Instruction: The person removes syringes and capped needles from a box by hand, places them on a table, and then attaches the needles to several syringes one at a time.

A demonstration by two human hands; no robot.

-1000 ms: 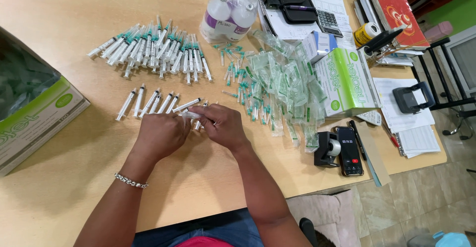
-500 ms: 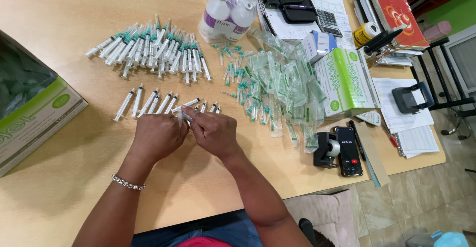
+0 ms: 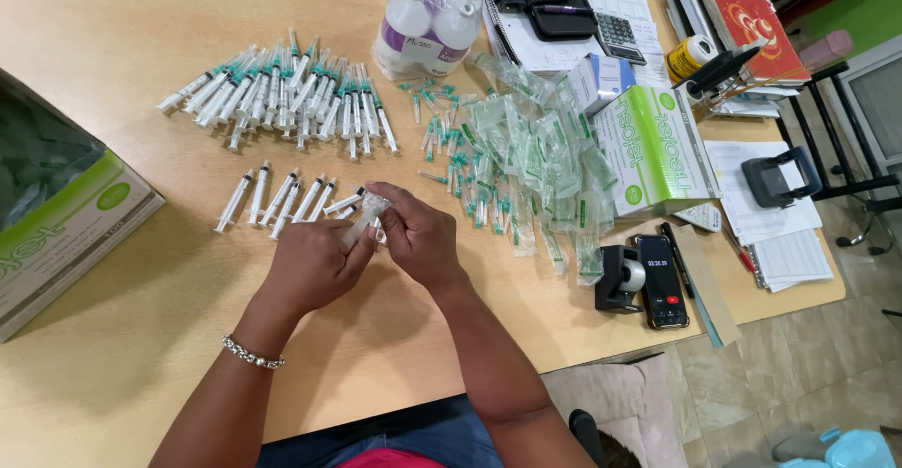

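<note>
While both hands meet over the table (image 3: 141, 336), the left hand (image 3: 315, 266) and right hand (image 3: 418, 235) pinch one wrapped syringe (image 3: 365, 219) between them; a row of loose syringes (image 3: 282, 197) lies just beyond the grip.

1 view only, head cam, worn by the person. Looks steeply down and fwd over the bench (image 3: 113, 17), close range: forearms enter from the bottom edge, hands (image 3: 371, 247) near frame centre. Far bench edge cut off at top; floor shows right of bench, box cropped at its left.
</note>
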